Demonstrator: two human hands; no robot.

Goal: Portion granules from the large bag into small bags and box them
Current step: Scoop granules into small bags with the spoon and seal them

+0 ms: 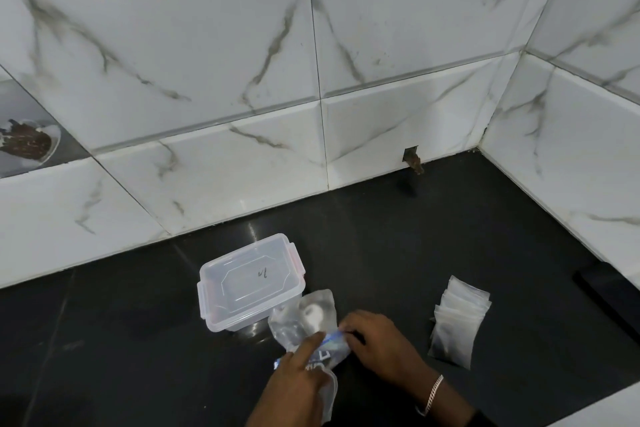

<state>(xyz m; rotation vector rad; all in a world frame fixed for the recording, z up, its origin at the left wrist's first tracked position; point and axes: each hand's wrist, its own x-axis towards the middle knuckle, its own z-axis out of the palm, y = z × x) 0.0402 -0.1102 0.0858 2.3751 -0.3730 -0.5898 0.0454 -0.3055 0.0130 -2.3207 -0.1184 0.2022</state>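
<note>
Black countertop: my left hand and right hand both grip the large bag, just right of the lidded box; small bags lie farther right.

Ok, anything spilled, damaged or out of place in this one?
No spill on the black countertop. Only oddity: a small square hole in the white marble-look wall tile at counter level, with a brown stub poking out, possibly tile damage.

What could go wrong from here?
The left hand and right hand pinch the big bag at its blue strip; a sudden tear could spill its contents onto the counter. The box has its lid on, so nothing can go in yet. The small bags lie loosely stacked and could be knocked apart.
</note>
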